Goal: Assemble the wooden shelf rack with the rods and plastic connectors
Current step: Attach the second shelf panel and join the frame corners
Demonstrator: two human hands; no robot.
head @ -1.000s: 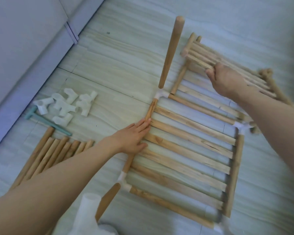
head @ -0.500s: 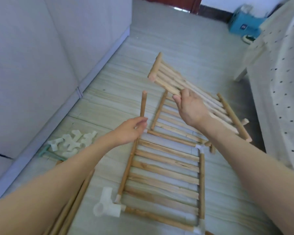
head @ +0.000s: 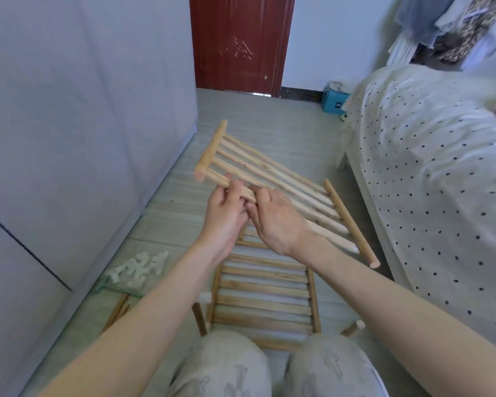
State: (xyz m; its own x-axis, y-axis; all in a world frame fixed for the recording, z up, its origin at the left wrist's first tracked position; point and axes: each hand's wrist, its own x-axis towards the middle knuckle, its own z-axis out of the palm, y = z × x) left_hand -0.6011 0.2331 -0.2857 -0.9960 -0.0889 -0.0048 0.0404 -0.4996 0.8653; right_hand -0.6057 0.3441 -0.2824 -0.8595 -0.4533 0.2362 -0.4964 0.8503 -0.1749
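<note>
A second slatted wooden shelf panel is held up in the air, tilted, its left end higher. My left hand and my right hand both grip its nearest slat, side by side near the left end. Below on the floor lies the first shelf panel with white plastic connectors at its corners and short rods sticking up from them. A pile of loose white connectors lies on the floor to the left. Loose wooden rods lie just near that pile.
A white wardrobe stands close on the left. A bed with a dotted cover fills the right side. A dark red door closes the far end. My knees are at the bottom edge. A teal box sits by the bed.
My left hand left the panel on the floor and joined my right hand on the raised panel. The raised panel came higher and closer. My head tilted up, showing the door and bed.
</note>
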